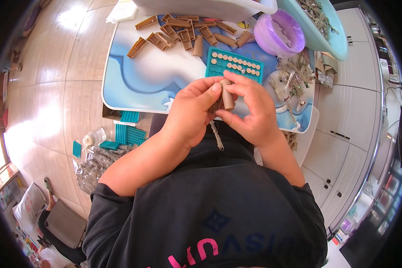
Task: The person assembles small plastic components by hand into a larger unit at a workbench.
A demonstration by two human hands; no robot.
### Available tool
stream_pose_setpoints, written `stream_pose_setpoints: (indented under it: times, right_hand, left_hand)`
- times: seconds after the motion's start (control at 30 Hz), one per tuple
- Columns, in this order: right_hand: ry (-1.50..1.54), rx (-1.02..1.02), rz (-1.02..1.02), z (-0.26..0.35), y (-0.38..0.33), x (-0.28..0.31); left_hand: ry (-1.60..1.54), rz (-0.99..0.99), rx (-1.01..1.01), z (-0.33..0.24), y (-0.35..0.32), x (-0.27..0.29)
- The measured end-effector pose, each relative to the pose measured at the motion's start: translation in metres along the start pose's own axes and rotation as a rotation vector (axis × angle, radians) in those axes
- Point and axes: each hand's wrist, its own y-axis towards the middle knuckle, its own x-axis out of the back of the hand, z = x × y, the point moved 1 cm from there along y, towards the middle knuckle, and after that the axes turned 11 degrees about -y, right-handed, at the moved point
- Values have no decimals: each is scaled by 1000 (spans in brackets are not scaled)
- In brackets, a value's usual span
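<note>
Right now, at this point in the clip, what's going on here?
A person is holding a small brown piece between the fingertips of the left hand and the right hand, just over the near edge of a blue-and-white table. A pale strand hangs below the hands. Just beyond them lies a teal tray, partly filled with pale round discs. More brown pieces lie loose toward the far side, left of a purple tub.
</note>
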Motion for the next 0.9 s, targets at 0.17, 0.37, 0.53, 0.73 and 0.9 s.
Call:
stream_pose_setpoints:
  times: [0.17, 0.37, 0.53, 0.73, 0.9]
  right_hand:
    - [101, -55, 110, -6, -12, 16]
    - [272, -179, -41, -5, -24, 7]
    - [196, -119, -45, -4, -21, 5]
    - [108, -75, -48, -1, -19, 3]
    - [68, -44, -60, -3, -19, 3]
  left_hand:
    - [44, -6, 24, 5, -1, -10]
    - [-17, 34, 56, 6, -1, -15]
    - [-51, 30, 49, 6, -2, -15]
    - [-79, 15, 26, 8, -1, -15]
    - [-23, 3, -12, 11, -1, -19]
